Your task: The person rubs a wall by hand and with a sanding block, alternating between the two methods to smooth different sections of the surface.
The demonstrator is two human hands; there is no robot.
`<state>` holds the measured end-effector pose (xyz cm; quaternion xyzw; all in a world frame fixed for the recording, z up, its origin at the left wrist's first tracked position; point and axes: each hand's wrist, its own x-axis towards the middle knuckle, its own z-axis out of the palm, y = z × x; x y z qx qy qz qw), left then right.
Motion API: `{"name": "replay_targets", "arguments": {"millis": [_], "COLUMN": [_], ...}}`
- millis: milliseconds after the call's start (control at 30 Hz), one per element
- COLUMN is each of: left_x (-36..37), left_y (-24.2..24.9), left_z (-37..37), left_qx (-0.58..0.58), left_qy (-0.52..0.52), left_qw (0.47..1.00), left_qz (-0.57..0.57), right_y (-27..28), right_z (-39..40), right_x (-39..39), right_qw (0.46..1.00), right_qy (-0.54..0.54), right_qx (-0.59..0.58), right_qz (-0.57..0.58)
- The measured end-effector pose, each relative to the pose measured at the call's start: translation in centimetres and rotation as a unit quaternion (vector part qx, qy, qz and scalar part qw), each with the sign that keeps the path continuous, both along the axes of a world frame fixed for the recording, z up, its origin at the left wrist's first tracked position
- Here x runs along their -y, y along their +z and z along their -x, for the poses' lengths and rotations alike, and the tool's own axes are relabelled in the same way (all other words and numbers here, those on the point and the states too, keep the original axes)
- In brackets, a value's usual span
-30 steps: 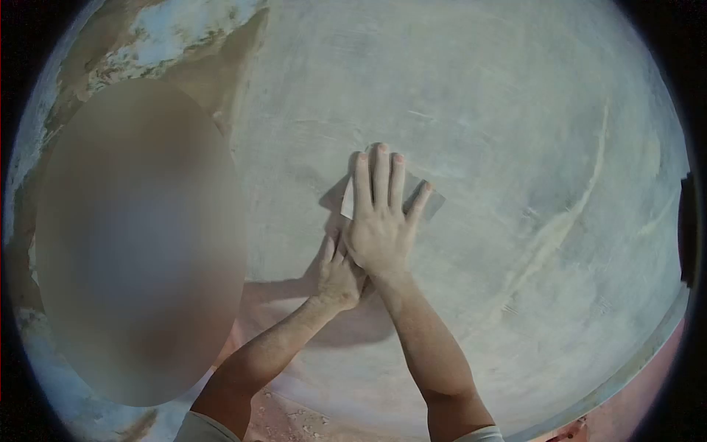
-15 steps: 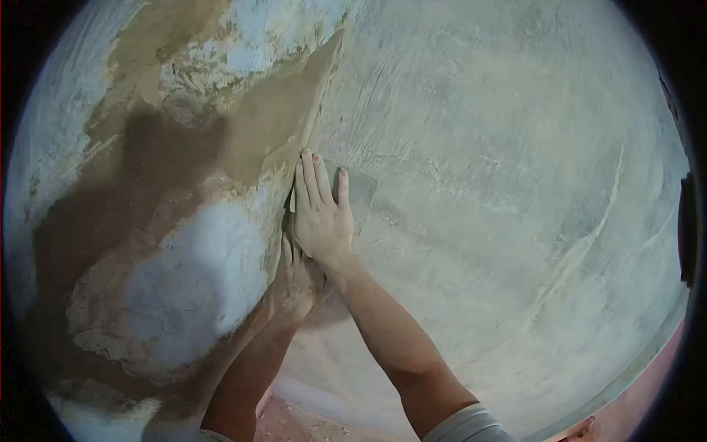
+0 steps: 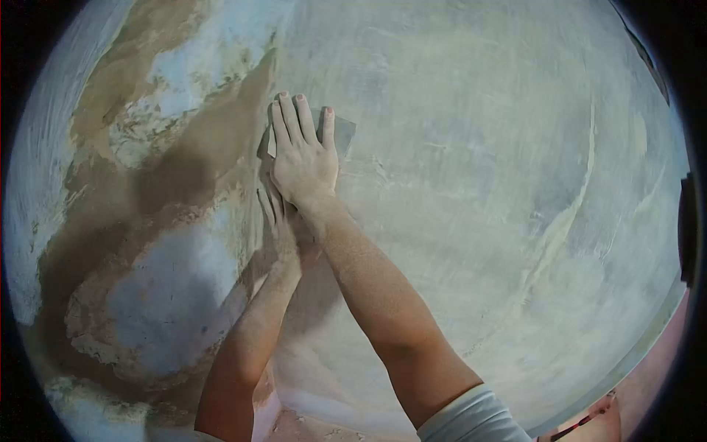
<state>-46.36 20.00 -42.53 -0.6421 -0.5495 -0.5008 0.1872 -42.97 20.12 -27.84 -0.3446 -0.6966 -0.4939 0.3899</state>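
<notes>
Flat against a grey sheet (image 3: 343, 131), my right hand (image 3: 304, 158) presses it onto the pale plastered wall (image 3: 456, 184), fingers stretched upward and slightly spread. The sheet shows on both sides of the fingers, close to the wall's corner. Lower and to the left, my left hand (image 3: 278, 221) is partly behind my right hand and wrist. Its visible fingers are stretched out and apart, near the corner. Its palm side is hidden, and nothing shows in it.
On the left, the adjoining wall has brown and bluish patches (image 3: 166, 295) with rough edges. A pale raised streak (image 3: 563, 228) runs down the right part of the plaster. A pinkish surface (image 3: 313, 427) and a dark object (image 3: 687, 228) show at the edges.
Both hands have moved upward in the view, with the grey sheet moving up under my right hand. More of the sheet shows above and beside the fingers.
</notes>
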Motion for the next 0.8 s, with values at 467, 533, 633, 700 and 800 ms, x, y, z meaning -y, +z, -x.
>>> {"name": "replay_targets", "arguments": {"millis": [467, 533, 633, 700, 800], "left_x": [7.7, 8.4, 10.4, 12.4, 14.1], "left_y": [5.6, 5.5, 6.3, 6.8, 7.2], "left_z": [-26.1, -31.2, -39.6, -45.4, -52.7], "left_qx": [-0.211, -0.189, -0.177, -0.188, -0.201], "left_qy": [0.064, 0.024, -0.021, -0.031, -0.058], "left_qw": [0.975, 0.979, 0.98, 0.979, 0.972], "left_qz": [0.0, -0.066, -0.082, -0.073, -0.107], "right_y": [2.6, 2.8, 3.1, 3.3, 3.4], "right_z": [-29.2, -34.7, -43.1, -48.7, -56.7], "right_x": [7.3, 9.0, 11.8, 13.1, 16.2], "right_qw": [0.997, 0.996, 0.993, 0.991, 0.987], "right_qy": [-0.01, -0.009, 0.014, -0.002, -0.034], "right_qx": [-0.073, -0.089, -0.115, -0.129, -0.151], "right_qz": [-0.021, -0.02, -0.026, -0.045, -0.051]}}
